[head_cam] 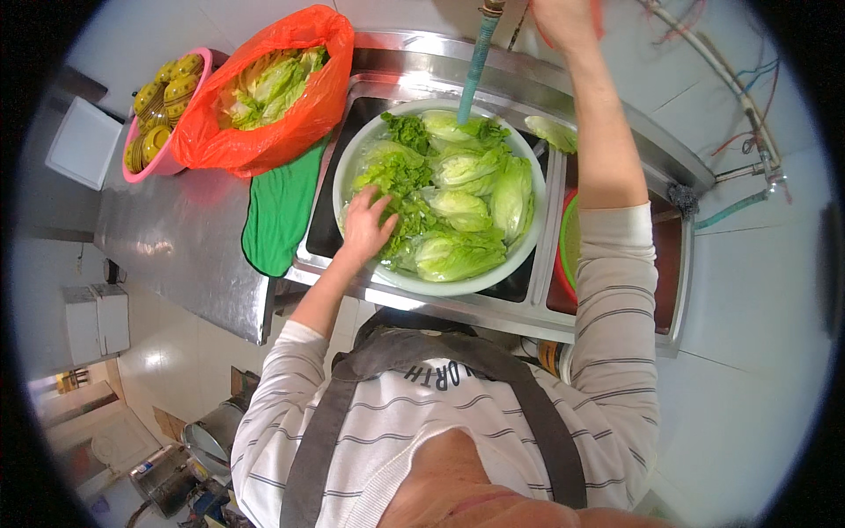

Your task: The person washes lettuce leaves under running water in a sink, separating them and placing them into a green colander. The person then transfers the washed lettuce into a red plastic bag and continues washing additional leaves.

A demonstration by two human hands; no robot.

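Note:
A large pale basin [439, 288] rests over the steel sink, holding water and several heads of green lettuce [462, 256]. My left hand [370, 224] lies with spread fingers on the leafy lettuce at the basin's left side; whether it grips a leaf cannot be told. A green hose [476, 66] hangs from above with its lower end over the basin's far side. My right hand [564, 20] is raised at the top edge, partly cut off, beside something red; its fingers are hidden. One loose lettuce leaf [554, 133] lies on the sink's divider, right of the basin.
A red plastic bag [297, 125] of lettuce leaves stands at the upper left, beside a pink basin [206, 72] of yellow bowls. A green cloth [280, 211] lies on the steel counter [178, 244]. Red and green containers [569, 244] sit in the right sink bowl, near a scouring pad [684, 200].

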